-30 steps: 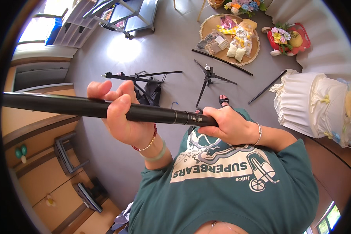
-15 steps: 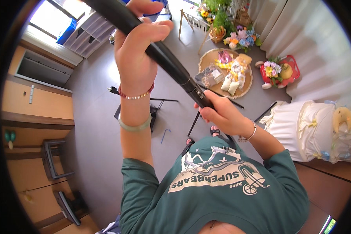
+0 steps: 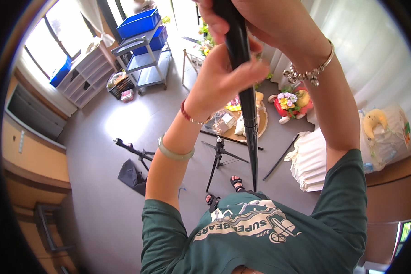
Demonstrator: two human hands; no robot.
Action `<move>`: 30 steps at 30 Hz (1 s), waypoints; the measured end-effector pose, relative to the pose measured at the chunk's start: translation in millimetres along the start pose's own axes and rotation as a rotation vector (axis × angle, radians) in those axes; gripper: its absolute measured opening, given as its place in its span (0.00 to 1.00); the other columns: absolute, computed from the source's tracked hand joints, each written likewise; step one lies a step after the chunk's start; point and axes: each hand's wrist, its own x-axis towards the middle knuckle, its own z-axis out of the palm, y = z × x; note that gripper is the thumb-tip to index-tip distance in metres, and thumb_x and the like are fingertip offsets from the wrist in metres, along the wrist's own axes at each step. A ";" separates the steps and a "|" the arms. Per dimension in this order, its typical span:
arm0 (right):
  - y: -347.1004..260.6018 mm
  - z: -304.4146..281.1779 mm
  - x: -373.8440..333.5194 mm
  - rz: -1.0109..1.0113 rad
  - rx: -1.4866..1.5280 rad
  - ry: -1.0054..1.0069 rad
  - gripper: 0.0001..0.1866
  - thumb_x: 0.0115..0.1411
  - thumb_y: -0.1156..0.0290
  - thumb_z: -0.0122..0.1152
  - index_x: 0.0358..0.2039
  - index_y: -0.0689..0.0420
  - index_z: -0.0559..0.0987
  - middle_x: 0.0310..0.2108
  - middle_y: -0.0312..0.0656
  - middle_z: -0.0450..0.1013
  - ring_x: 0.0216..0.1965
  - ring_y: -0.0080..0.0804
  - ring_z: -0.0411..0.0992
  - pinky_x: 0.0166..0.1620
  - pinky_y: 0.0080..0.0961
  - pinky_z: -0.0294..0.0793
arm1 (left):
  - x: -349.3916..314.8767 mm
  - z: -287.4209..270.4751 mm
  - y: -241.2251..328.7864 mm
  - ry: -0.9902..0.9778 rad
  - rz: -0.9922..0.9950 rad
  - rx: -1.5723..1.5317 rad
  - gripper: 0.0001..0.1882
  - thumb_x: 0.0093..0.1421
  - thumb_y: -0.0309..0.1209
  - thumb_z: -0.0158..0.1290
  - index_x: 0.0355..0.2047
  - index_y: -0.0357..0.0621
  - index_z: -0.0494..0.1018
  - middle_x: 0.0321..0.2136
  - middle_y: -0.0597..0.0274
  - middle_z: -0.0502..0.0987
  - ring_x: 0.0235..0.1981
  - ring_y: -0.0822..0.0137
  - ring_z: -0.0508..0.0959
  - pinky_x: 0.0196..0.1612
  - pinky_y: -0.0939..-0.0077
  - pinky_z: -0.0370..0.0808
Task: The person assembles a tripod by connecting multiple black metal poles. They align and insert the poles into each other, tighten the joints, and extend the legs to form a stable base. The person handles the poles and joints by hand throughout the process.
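Right hand (image 3: 266, 19) raised high, gripping black pole (image 3: 249, 112); left hand (image 3: 221, 78) below, thumb (image 3: 247, 75) across pole, closure unclear.

The long, glossy black tubular pole (image 3: 249, 114), sideways across the view a second ago and slanting after that, now runs nearly straight up and down it. The bare right hand (image 3: 266, 20), with a silver bracelet, has left the pole's near end for a spot past the bare left hand (image 3: 221, 77), with a red-beaded bracelet, which has shifted toward the middle.
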 end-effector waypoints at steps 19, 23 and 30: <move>36.3 -181.2 -22.4 -0.071 1.283 -0.115 0.19 0.63 0.58 0.50 0.19 0.54 0.65 0.12 0.26 0.52 0.11 0.15 0.51 0.14 0.13 0.55 | -155.5 93.7 -28.9 -0.144 -0.771 -0.349 0.17 0.37 0.17 0.56 0.31 0.38 0.70 0.27 0.70 0.66 0.30 0.77 0.65 0.35 0.81 0.64; 107.6 -231.4 -81.8 0.015 1.216 0.135 0.20 0.63 0.59 0.52 0.17 0.51 0.61 0.12 0.26 0.51 0.11 0.14 0.50 0.12 0.12 0.53 | -154.3 138.0 -66.9 -0.036 -0.917 -0.626 0.17 0.31 0.14 0.54 0.24 0.41 0.64 0.21 0.70 0.62 0.24 0.77 0.61 0.28 0.83 0.57; 128.1 -260.6 -166.6 -0.040 1.558 0.172 0.19 0.66 0.64 0.46 0.17 0.50 0.60 0.11 0.26 0.51 0.09 0.15 0.50 0.12 0.13 0.54 | -159.1 189.5 -95.6 -0.072 -1.036 -0.697 0.18 0.30 0.14 0.53 0.25 0.42 0.63 0.20 0.71 0.60 0.23 0.77 0.60 0.26 0.83 0.55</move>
